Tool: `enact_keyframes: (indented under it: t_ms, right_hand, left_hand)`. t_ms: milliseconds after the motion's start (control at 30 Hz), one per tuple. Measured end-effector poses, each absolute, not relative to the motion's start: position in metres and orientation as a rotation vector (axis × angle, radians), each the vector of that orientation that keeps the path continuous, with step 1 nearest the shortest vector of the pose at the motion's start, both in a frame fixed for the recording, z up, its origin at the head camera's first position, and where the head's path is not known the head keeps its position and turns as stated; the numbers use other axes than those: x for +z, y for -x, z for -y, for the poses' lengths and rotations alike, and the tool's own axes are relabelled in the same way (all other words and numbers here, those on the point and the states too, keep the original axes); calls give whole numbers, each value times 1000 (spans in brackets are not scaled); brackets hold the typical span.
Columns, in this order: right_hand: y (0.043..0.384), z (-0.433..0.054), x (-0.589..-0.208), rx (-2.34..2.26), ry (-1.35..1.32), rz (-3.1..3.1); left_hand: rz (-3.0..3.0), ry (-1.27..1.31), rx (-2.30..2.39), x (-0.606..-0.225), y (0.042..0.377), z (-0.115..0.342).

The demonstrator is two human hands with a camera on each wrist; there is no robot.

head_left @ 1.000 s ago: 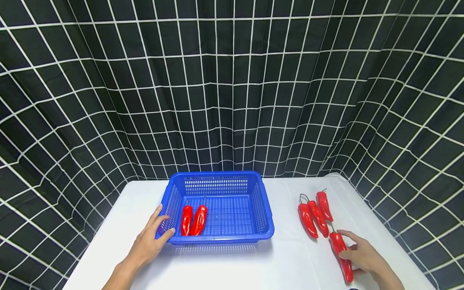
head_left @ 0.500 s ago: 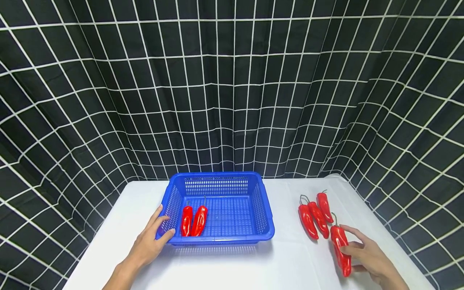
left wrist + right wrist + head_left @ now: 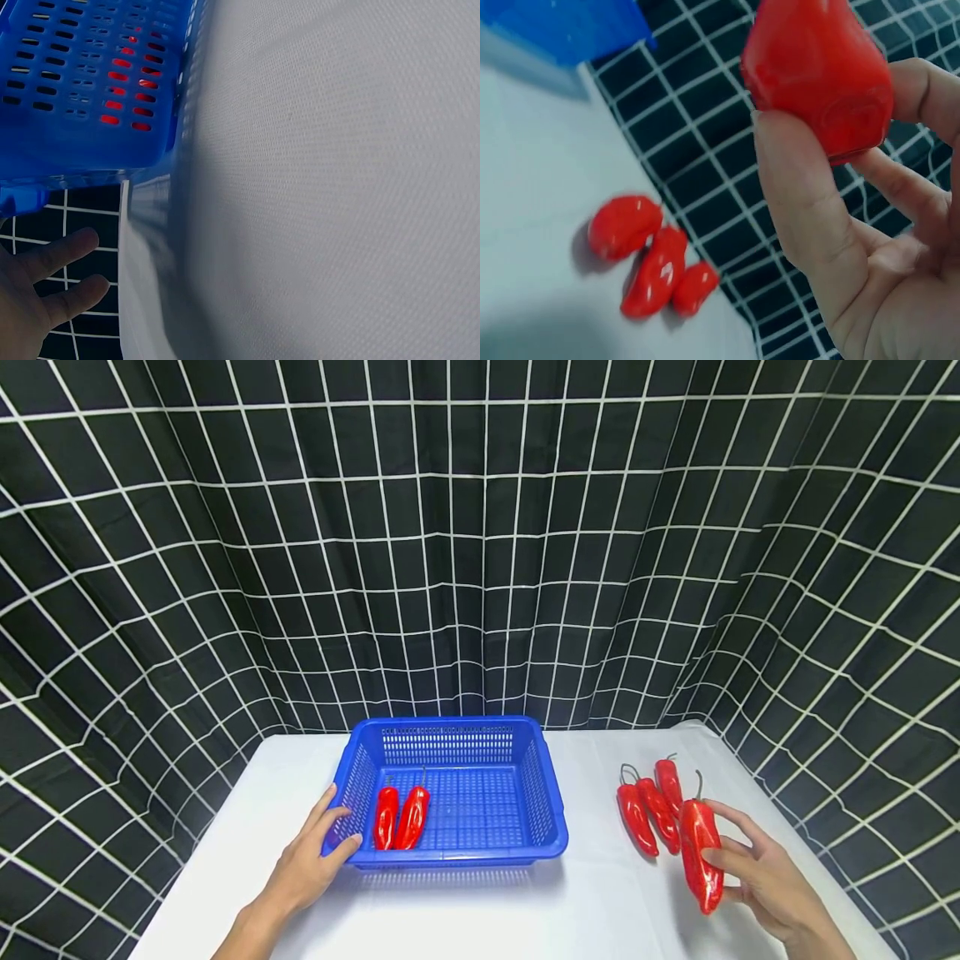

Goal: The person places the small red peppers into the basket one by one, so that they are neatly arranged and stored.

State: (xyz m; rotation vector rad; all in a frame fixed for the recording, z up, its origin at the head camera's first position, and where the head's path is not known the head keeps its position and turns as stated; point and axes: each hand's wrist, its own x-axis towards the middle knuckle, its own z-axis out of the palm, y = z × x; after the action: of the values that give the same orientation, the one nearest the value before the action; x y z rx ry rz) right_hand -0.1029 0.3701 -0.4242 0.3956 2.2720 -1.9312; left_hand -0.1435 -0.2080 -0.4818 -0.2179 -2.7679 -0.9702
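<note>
A long red chili pepper (image 3: pixel 702 852) with a dark curved stem is pinched between the thumb and fingers of my right hand (image 3: pixel 772 885), raised over the table at the right. In the right wrist view the held pepper (image 3: pixel 817 75) fills the top. My left hand (image 3: pixel 303 864) rests at the near left corner of a blue plastic basket (image 3: pixel 461 855), thumb at the front rim and fingers spread by the left side. Two straight fingers of the left hand (image 3: pixel 45 285) show in the left wrist view. Two red peppers (image 3: pixel 411 818) lie side by side in the basket's left part.
Several red items lie on the white table (image 3: pixel 585 910): two more peppers (image 3: pixel 636 818) side by side and a third pepper (image 3: pixel 667 783) behind, partly hidden by the held one. A black curtain (image 3: pixel 480 568) with white grid lines encloses the table's back and sides.
My right hand has lifted the pepper off the table, bringing it slightly away from me and more upright. The left hand and basket have stayed put.
</note>
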Motion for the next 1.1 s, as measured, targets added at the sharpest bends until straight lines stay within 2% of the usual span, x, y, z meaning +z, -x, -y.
enact_keyframes:
  t_ms: [533, 1100]
  right_hand:
    - [100, -322, -393, -2156, -256, -2225]
    - [111, -283, -382, -2282, -40, -2102]
  left_hand:
    - [2744, 228, -979, -480, 142, 207]
    - [2739, 236, -977, -481, 143, 208]
